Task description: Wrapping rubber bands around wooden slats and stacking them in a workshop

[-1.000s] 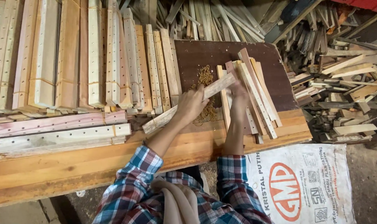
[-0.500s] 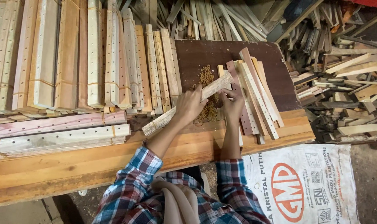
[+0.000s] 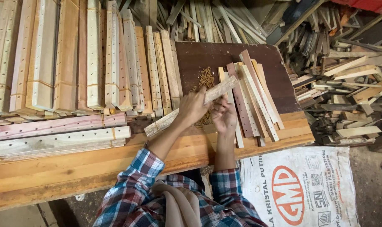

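My left hand (image 3: 193, 107) is closed around a bundle of pale wooden slats (image 3: 165, 120) that lies diagonally, its far end pointing up and to the right. A thin band circles the bundle near its lower left end. My right hand (image 3: 224, 116) sits just right of the left one with curled fingertips against the bundle's underside. What it pinches is too small to tell. A heap of tan rubber bands (image 3: 207, 77) lies on the dark board (image 3: 208, 54) right behind both hands. Several loose drilled slats (image 3: 254, 98) fan out to the right of my right hand.
Rows of banded slat bundles (image 3: 73, 59) fill the left of the wooden bench (image 3: 94, 164). Two long bundles (image 3: 56, 134) lie crosswise in front of them. A scrap-wood heap (image 3: 346, 84) covers the right and back. A white printed sack (image 3: 300, 189) lies below the bench.
My right hand has drawn back from the loose slats on the right, moving left and nearer to me, up against the bundle. My left hand keeps its hold on the bundle.
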